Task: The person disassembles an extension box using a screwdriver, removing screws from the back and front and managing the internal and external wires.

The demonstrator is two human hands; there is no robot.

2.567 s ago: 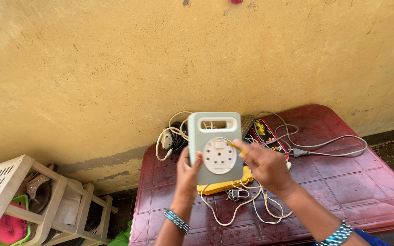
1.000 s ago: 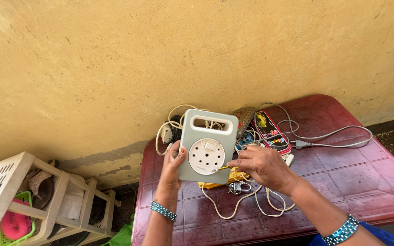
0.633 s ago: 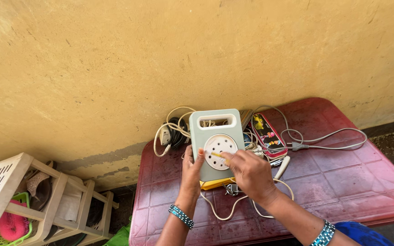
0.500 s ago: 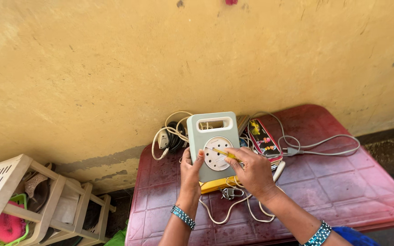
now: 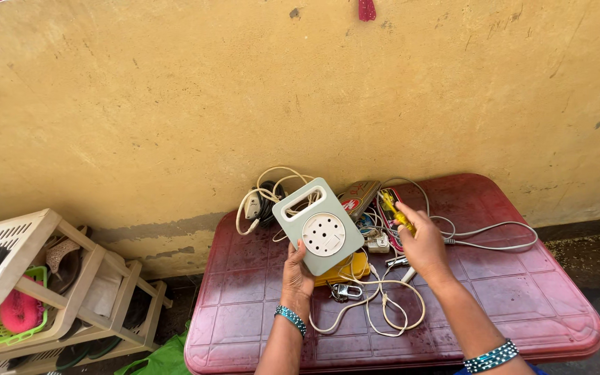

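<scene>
Pale green plastic extension reel box [image 5: 319, 225] gripped by left hand [image 5: 297, 273], tilted above dark red plastic worktop [image 5: 522, 292]. Right hand [image 5: 421, 242] closed on yellow-handled screwdriver [image 5: 395, 212], drawn aside over tangled white cords [image 5: 376, 305]. Likely between screws; realignment of tip to socket face needed.

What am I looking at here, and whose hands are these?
This is a single view from a camera worn on a person's head, looking down at their own bare hands. The left hand holds up a pale green extension box with a round socket face and a carry handle. The right hand holds a small yellow screwdriver, off to the side of the box. Below is a dark red plastic table against a yellow wall, strewn with white cords, a grey plug cable and a padlock. A shoe rack stands left.
</scene>
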